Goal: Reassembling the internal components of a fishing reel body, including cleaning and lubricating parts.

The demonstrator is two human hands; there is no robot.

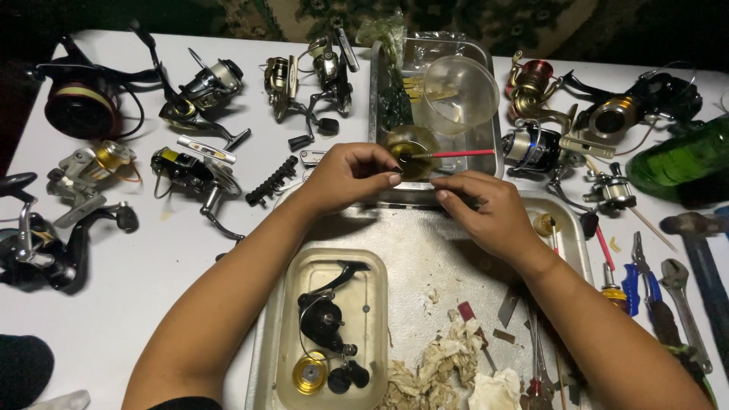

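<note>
head view: both hands, left and right, pinch small parts; fishing reels surround the metal tray.

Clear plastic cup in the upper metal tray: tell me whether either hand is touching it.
No, the clear plastic cup lies apart, beyond both hands.

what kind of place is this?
Likely a fishing-reel repair bench: spinning reels spread over a white table, reel parts in a plastic tub, pliers beside metal trays.

Two hands at a tray of fishing reel parts

The left hand pinches a small dark part; the right hand rests on the metal tray, with reels scattered over the white worktop.
</note>
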